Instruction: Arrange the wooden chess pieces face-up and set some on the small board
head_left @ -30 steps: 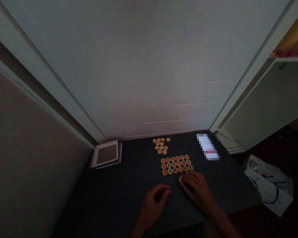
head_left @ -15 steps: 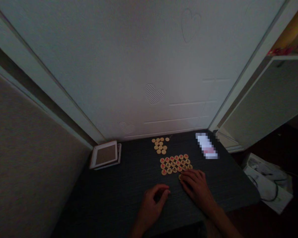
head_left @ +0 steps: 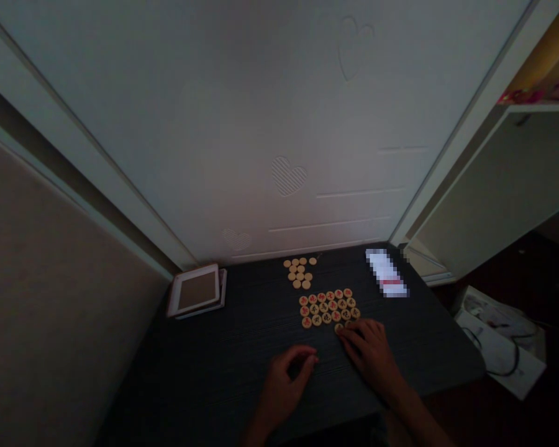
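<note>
Three rows of round wooden Chinese chess pieces, with red and dark characters, lie face up on the dark table. Just below the nearest row, my right hand has its fingertips on a Chinese chess piece. Another piece beside it is partly covered by those fingers. My left hand rests to the left, its fingers curled round so that thumb and fingertips come together. Whatever may be inside that curl is hidden.
Several blank-side-up pieces lie in a loose group near the wall. Stacked framed trays stand at the back left. A blurred-out bright oblong item lies at the back right. Beyond the table's right edge is a white bag.
My right hand has slid the piece slightly up towards the nearest row, and more of its face shows. The left hand keeps its place and curl. The view shifts slightly.
</note>
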Motion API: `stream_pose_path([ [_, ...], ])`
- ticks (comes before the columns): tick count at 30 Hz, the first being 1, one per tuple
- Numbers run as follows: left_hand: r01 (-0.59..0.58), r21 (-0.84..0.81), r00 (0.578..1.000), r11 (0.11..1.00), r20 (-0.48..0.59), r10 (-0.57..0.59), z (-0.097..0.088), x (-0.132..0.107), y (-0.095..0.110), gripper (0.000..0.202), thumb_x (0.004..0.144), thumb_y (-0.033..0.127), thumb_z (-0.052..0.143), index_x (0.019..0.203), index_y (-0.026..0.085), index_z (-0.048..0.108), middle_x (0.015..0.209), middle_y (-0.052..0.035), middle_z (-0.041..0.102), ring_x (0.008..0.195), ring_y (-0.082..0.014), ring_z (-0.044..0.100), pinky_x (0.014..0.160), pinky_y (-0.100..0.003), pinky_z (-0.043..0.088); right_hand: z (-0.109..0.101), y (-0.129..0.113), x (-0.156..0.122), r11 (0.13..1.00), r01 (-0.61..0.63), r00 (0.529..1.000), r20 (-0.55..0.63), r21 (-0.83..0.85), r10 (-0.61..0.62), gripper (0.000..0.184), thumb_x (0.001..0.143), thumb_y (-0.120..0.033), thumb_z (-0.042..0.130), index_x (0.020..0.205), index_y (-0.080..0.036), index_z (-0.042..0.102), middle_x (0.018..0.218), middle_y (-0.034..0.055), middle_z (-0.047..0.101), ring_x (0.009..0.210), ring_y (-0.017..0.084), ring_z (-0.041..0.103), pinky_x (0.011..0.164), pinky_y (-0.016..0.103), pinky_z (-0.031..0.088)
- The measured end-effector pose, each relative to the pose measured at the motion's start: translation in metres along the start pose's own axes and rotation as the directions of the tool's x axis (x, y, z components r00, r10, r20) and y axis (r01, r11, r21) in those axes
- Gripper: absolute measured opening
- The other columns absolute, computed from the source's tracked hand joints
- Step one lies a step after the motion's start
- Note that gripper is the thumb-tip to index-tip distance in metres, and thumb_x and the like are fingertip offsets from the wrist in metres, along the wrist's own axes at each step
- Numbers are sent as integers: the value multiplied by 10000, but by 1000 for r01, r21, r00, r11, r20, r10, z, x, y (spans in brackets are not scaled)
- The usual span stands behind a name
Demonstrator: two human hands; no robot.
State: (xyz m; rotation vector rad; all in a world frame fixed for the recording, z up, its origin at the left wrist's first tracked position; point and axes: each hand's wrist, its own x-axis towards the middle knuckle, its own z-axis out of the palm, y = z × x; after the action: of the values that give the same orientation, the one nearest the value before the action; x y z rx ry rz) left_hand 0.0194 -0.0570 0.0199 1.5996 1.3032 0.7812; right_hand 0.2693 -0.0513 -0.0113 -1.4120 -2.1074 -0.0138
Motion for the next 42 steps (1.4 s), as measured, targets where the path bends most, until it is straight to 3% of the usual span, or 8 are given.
stream_pose_path([
  [14,-8,-67,1000,998,-11,7,0,1,3,195,946,373,642,1020,233,756,927,-42,819,864,-217,766,842,-317,582,1,3,1,1000,-11,999,-35,29,12,237,976,-206,639,1194,-279,695,1024,63,714,979,259,626,883,437,456],
  [23,6,-56,999,998,54,-3,-8,13,13,223,982,377,589,1039,232,748,942,-33,818,873,-210,768,833,-313,587,3,9,-4,993,-80,984,-154,92,93,172,1000,-205,561,1129,-233,671,980,71,727,901,255,642,846,441,494],
  [27,-168,125,986,978,30,165,-25,51,26,225,1012,345,540,1071,252,736,1048,-19,802,973,-200,749,901,-315,577,4,9,-5,988,-86,980,-166,128,107,186,1003,-187,545,1143,-230,660,965,63,736,867,245,646,818,426,511],
  [30,-280,454,952,846,18,306,-35,100,40,228,1017,295,523,1129,244,715,1118,-29,775,994,-186,727,909,-300,570,4,8,-5,983,-83,979,-172,162,110,191,1002,-180,542,1146,-232,656,954,58,741,840,237,648,796,415,523],
  [36,-241,620,952,747,1,306,-27,192,54,223,961,217,617,1143,250,743,1179,-64,754,1194,-259,633,1004,-358,498,-1,5,-4,973,-74,971,-206,218,120,211,992,-171,540,1150,-247,657,911,50,746,774,232,663,735,401,545],
  [42,-199,694,965,692,17,261,-9,227,51,136,940,237,657,936,240,793,998,-64,792,1090,-262,683,908,-339,513,-3,3,-3,957,-86,961,-232,278,153,231,1000,-168,521,1167,-255,654,922,58,747,782,231,675,713,393,561],
])
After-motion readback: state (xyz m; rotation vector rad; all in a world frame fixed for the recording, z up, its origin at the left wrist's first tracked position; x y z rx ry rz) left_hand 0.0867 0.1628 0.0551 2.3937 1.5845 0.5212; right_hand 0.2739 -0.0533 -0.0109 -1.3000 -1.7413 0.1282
